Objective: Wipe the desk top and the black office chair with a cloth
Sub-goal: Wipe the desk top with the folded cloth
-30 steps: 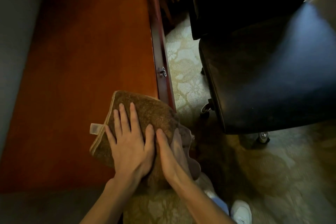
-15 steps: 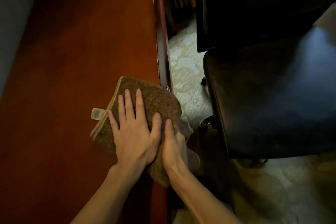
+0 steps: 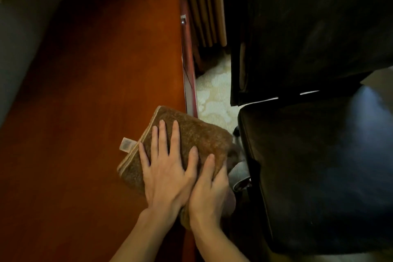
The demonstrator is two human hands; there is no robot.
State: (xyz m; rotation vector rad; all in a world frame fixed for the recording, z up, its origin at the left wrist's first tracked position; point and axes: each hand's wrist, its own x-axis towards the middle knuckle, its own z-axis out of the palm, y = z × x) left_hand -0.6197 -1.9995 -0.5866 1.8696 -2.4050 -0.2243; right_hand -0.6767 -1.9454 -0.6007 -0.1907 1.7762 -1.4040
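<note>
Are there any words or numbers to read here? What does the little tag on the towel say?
No words or numbers can be read anywhere in this picture.
The little tag on the brown cloth: too small and blurred to read, if anything is printed on it at all.
On the desk top and the black chair: no writing shows.

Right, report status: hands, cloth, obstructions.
Left hand flat on brown cloth, right hand gripping its edge. Cloth overhangs desk top edge. Black chair close beside.
</note>
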